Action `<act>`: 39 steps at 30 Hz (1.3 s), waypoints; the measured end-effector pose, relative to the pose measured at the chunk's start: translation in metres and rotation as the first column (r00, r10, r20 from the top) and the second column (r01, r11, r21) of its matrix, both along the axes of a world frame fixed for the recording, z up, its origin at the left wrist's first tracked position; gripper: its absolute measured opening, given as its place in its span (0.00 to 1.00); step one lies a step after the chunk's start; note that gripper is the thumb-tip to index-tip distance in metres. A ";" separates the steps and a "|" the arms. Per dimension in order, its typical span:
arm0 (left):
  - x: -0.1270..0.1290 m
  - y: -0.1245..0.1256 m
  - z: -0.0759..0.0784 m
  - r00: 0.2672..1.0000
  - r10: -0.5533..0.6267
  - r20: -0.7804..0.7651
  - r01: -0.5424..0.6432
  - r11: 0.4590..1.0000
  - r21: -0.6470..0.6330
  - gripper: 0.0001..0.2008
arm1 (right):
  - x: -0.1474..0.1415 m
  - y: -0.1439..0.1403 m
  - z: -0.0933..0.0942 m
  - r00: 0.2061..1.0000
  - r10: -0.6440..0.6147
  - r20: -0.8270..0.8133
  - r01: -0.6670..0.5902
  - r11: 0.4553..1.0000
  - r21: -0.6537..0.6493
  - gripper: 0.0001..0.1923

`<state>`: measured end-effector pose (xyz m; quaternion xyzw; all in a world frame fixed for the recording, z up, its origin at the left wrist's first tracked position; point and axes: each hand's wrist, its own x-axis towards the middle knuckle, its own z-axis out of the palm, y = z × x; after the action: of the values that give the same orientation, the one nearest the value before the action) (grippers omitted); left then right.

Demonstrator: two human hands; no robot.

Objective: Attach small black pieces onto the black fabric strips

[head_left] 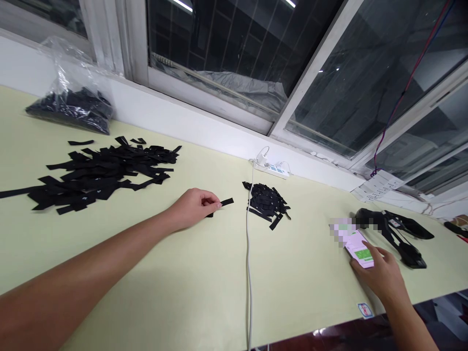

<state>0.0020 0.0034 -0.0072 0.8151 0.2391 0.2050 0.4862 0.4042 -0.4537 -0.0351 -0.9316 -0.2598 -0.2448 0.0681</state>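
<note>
Head view: left hand [193, 207] at frame centre pinches a black strip [226, 201] flat against the bench [183, 282], between the big loose heap [102, 173] and the small tidy pile [266, 202]; right hand [382, 275], lower right, thumbs a phone [360, 249].

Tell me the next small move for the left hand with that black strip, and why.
Probably carry the black strip rightward to the small pile. The left hand pinches it by one end just above the table, the pile lies close beyond the white cable, and the right hand is busy on the phone.
</note>
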 end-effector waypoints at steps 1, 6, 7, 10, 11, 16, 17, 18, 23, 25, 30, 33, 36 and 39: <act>0.000 0.000 0.000 1.000 -0.002 0.000 0.002 1.000 0.001 0.17 | 0.003 -0.001 -0.001 1.000 -0.004 -0.005 0.004 1.000 -0.002 0.37; -0.001 0.000 0.001 1.000 0.000 -0.009 0.000 1.000 0.001 0.16 | 0.010 -0.004 -0.004 1.000 -0.001 -0.004 0.001 1.000 -0.018 0.37; -0.001 0.000 0.001 1.000 0.000 -0.010 0.000 1.000 0.001 0.16 | 0.010 -0.004 -0.005 1.000 0.001 0.003 -0.001 1.000 -0.023 0.36; -0.001 -0.001 0.001 1.000 0.004 -0.014 -0.004 1.000 -0.004 0.16 | 0.006 -0.004 -0.006 0.999 0.011 0.038 -0.010 1.000 -0.028 0.33; -0.001 -0.001 0.000 1.000 0.005 -0.013 -0.005 1.000 -0.005 0.16 | 0.005 -0.003 -0.006 0.999 0.015 0.046 -0.014 1.000 -0.022 0.32; -0.001 -0.001 0.000 1.000 -0.002 -0.002 0.002 1.000 -0.008 0.16 | 0.001 -0.002 -0.004 0.998 0.030 0.054 -0.030 0.999 0.010 0.32; -0.001 -0.001 0.000 1.000 -0.002 0.000 0.002 1.000 -0.009 0.16 | 0.001 -0.001 -0.004 0.998 0.032 0.055 -0.033 0.999 0.010 0.32; -0.001 -0.001 0.001 1.000 -0.002 0.001 0.002 1.000 -0.010 0.17 | 0.001 -0.001 -0.004 0.998 0.031 0.057 -0.032 0.999 0.009 0.33; 0.000 -0.001 0.001 1.000 -0.001 -0.007 0.001 1.000 -0.009 0.16 | 0.005 -0.003 -0.007 0.997 0.024 0.076 -0.024 1.000 0.004 0.34; 0.000 -0.001 0.001 1.000 0.001 -0.009 -0.001 1.000 -0.006 0.16 | 0.006 -0.004 -0.008 0.996 0.026 0.080 -0.026 1.000 0.001 0.33; 0.000 -0.002 0.002 1.000 0.003 -0.011 -0.003 1.000 -0.005 0.17 | 0.005 -0.004 -0.009 0.999 0.012 0.053 -0.012 1.000 0.005 0.32; 0.000 -0.002 0.002 1.000 0.007 -0.009 -0.007 1.000 -0.007 0.17 | 0.005 -0.004 -0.009 0.999 0.000 0.050 -0.001 1.000 0.016 0.31; 0.000 -0.002 0.002 1.000 0.006 -0.004 -0.006 1.000 -0.003 0.17 | 0.006 -0.004 -0.010 0.998 0.021 0.061 -0.023 0.999 0.027 0.30; 0.000 -0.002 0.002 1.000 0.006 -0.011 -0.006 1.000 -0.001 0.17 | 0.005 -0.004 -0.009 0.998 0.020 0.063 -0.021 1.000 0.014 0.31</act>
<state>0.0016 0.0019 -0.0055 0.8153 0.2441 0.2020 0.4846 0.4096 -0.4575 -0.0438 -0.9202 -0.2697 -0.2753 0.0690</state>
